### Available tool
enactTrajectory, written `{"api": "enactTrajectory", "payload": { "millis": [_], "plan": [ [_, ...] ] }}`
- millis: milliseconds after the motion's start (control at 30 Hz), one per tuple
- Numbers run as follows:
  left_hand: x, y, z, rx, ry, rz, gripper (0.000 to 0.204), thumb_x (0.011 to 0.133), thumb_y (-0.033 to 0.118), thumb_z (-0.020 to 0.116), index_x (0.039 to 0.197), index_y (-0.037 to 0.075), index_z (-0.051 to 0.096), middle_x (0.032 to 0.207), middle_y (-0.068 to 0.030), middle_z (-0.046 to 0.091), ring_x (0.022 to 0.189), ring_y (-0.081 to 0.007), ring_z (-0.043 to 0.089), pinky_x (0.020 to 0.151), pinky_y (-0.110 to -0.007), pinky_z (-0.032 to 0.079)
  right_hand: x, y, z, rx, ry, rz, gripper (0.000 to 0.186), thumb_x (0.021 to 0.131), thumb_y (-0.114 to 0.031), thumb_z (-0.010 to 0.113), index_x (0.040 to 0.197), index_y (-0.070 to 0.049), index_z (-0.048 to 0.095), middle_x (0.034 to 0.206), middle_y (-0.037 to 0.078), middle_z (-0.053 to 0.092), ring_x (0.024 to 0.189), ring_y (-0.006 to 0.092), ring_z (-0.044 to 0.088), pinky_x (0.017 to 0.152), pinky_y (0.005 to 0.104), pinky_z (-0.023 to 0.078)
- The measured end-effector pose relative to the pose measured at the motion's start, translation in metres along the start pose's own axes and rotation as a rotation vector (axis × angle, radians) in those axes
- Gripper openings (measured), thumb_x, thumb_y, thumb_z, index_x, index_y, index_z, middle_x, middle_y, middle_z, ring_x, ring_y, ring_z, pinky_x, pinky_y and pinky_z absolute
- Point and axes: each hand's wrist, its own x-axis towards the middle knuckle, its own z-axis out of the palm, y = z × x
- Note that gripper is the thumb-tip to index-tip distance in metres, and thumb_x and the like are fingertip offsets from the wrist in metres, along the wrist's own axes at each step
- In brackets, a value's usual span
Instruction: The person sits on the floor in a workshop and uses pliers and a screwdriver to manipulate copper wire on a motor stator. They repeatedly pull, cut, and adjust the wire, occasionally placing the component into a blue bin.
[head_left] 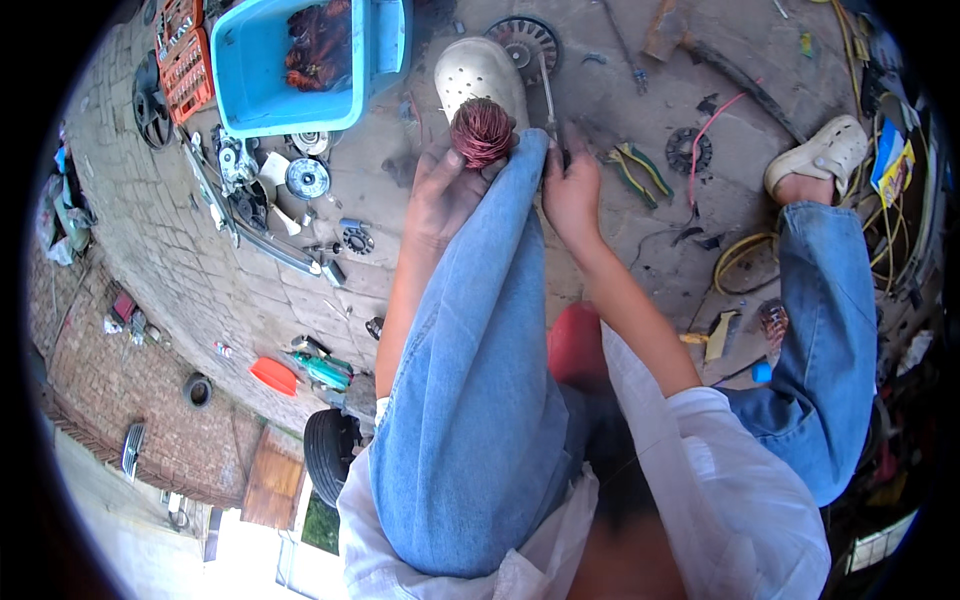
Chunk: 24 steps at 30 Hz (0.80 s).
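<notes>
My left hand (440, 195) is closed around a ball-shaped bundle of reddish copper wire (482, 132), held up beside my left knee. The bundle covers part of my shoe (470, 75). On the other side of the knee, my right hand (574, 195) grips a screwdriver (547, 88) with its thin metal shaft pointing away from me. Its tip overlaps a round slotted motor part (522, 45) lying beyond the shoe. The handle is mostly hidden in my fingers. Green-and-yellow pliers (640, 176) lie open on the ground just right of that hand.
A blue tub (290, 128) at the far left contains more copper wire (320, 45), beside an orange tool case (187, 75). Metal parts (307, 179) lie below it. A hammer (745, 82), a slotted ring (688, 152) and coiled yellow cable (745, 262) lie to the right.
</notes>
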Motion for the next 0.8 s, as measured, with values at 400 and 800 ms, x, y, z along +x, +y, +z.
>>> {"api": "enactTrajectory", "payload": {
  "millis": [400, 800],
  "plan": [
    [0.000, -0.004, -0.002, -0.023, 0.016, 0.007, 0.066, 0.079, 0.027, 0.073, 0.125, -0.009, 0.043, 0.118, -0.0212, 0.057, 0.110, -0.0317, 0.056, 0.097, -0.042, 0.044, 0.054, 0.036, -0.064, 0.709, -0.665, 0.619, 0.035, 0.095, -0.028, 0.053, 0.127, -0.014, 0.050, 0.067, -0.003, 0.045, 0.048, 0.0045, 0.037, 0.039, 0.0199, 0.032],
    [0.004, -0.003, 0.008, 0.024, 0.043, -0.047, 0.066, 0.079, 0.025, 0.073, 0.127, -0.009, 0.042, 0.119, -0.0215, 0.055, 0.112, -0.0320, 0.056, 0.097, -0.041, 0.045, 0.043, 0.041, -0.048, -0.002, -0.270, -0.060, 0.035, 0.091, -0.020, 0.058, 0.124, -0.008, 0.054, 0.076, 0.005, 0.057, 0.063, 0.0136, 0.054, 0.064, 0.0281, 0.046]
  ]
}}
